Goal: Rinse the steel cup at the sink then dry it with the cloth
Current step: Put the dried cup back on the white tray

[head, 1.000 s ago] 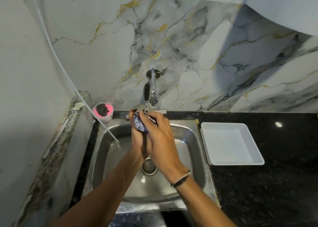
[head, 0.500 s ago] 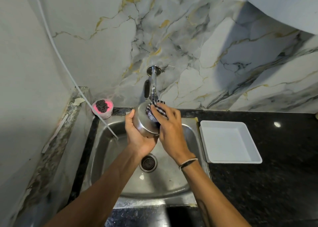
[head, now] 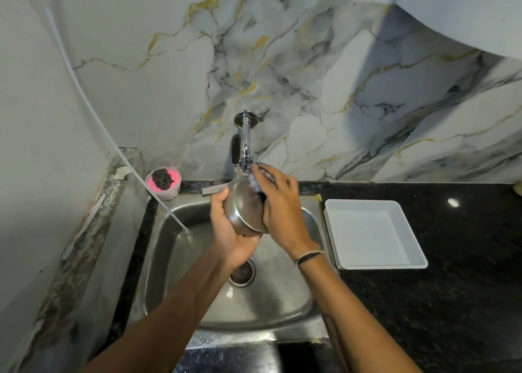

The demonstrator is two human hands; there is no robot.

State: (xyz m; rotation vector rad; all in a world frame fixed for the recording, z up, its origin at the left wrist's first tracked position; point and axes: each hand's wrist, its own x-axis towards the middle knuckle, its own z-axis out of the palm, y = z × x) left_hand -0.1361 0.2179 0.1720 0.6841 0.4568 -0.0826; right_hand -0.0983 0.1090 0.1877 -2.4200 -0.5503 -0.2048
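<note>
Here, taken label by label, with the sink drain as the centre of the clock face.

Cup: a round, shiny steel cup [head: 245, 209] is held in the air over the stainless steel sink basin [head: 197, 293], at about 12 o'clock from the round metal drain strainer [head: 242, 272]; it lies tilted on its side, its curved wall toward the camera.

Left hand: the left hand [head: 229, 231] cradles the cup from the 8 o'clock side, palm under it, thumb curled up over its upper left edge, fingers closed around the underside.

Right hand: the right hand [head: 279, 206] presses against the cup's 3 o'clock side, fingers bent and clamped on a dark checked cloth [head: 258, 179].

Cloth: bunched between the right fingers and the cup's upper right; blurred, so its pattern is unclear.

Tap: a chrome wall tap with a black lever [head: 245, 143] stands at 12 o'clock, its spout just above the cloth; whether water runs cannot be told.

Tray: a white rectangular plastic tray [head: 418, 255] sits on the black speckled stone counter [head: 466, 302] at 3 o'clock.

Scrubber dish: a pink round dish holding a dark scrubber [head: 163, 182] rests at 10 o'clock, near the sink's corner.

Hose: a thin white hose [head: 93, 104] slants down from 11 o'clock, its end hanging over the basin.
</note>
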